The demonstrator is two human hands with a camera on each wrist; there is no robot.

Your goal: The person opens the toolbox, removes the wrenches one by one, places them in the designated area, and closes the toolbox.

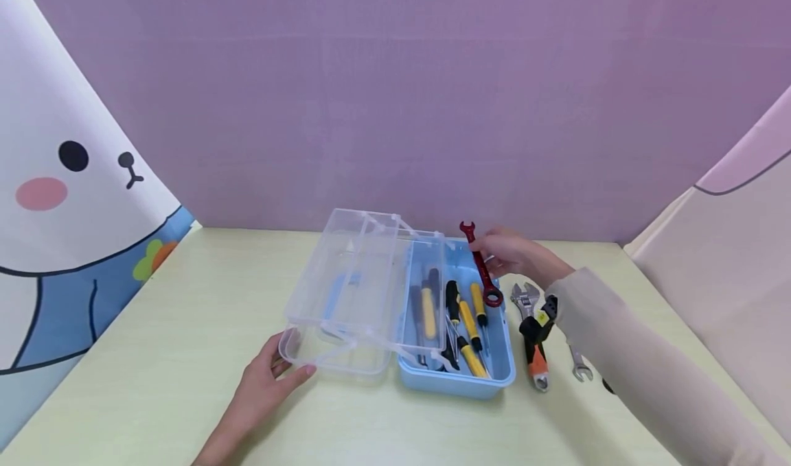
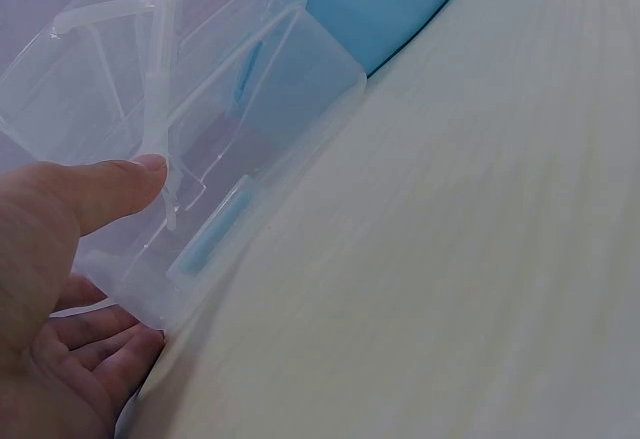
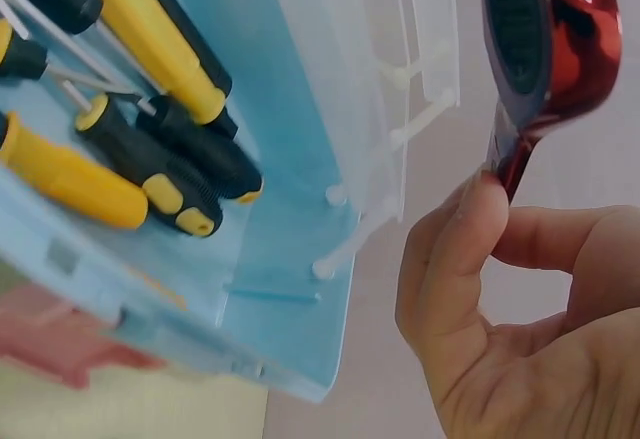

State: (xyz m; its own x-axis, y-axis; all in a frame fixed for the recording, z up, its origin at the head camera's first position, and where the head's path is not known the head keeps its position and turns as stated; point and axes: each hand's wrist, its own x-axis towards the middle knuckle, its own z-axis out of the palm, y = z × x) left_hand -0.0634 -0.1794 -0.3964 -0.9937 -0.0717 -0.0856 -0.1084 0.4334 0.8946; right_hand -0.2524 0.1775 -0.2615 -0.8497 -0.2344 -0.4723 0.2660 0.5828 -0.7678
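A blue toolbox (image 1: 457,383) stands on the table with its clear lid (image 1: 336,366) folded out to the left. At the lid's near left corner, my left hand (image 1: 268,377) grips it, thumb (image 2: 110,189) on one side and fingers on the other. My right hand (image 1: 507,250) pinches a red combination wrench (image 1: 480,263) over the far right part of the box. The wrench's ring end (image 3: 580,39) looms large in the right wrist view. Several screwdrivers (image 1: 469,323) with yellow and black handles lie in the box, some seen through a clear tray (image 1: 426,243).
Right of the box lie an adjustable wrench (image 1: 525,298), a tool with an orange and black handle (image 1: 537,363) and a silver wrench (image 1: 581,368), partly hidden by my right sleeve (image 1: 618,342). A purple cloth wall (image 1: 395,109) rises behind the table.
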